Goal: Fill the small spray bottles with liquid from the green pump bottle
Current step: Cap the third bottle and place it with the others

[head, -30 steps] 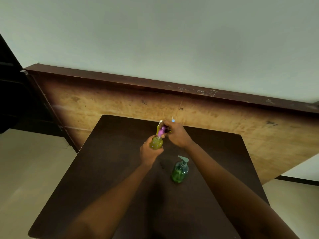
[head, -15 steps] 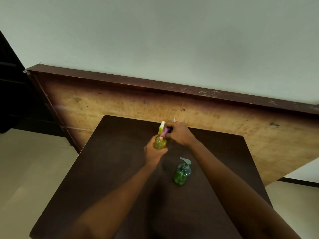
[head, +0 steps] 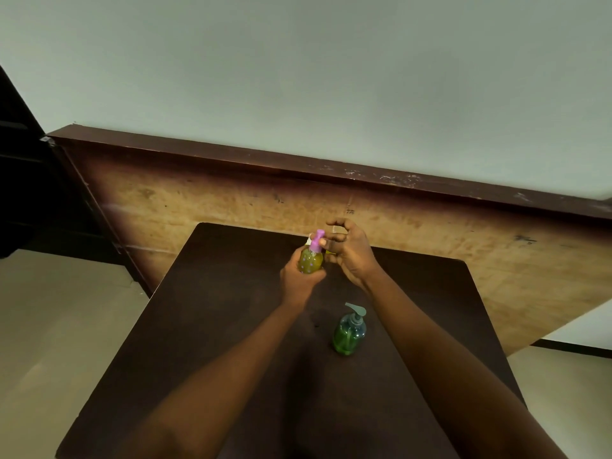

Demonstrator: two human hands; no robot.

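My left hand grips a small round spray bottle filled with yellow-green liquid, held upright above the far part of the dark table. Its purple spray cap sits on top. My right hand is just right of the cap with fingers loosely curled, one fingertip touching the cap's side. The green pump bottle stands upright on the table, nearer to me, under my right forearm. Another small bottle with a white top shows only partly behind the held one.
A scuffed wooden panel with a dark top ledge stands right behind the table's far edge. Pale floor lies on both sides. A dark opening is at far left.
My right hand has come off the purple cap, which it covered before, and its fingers have spread away. The left hand keeps the bottle, now held more upright.
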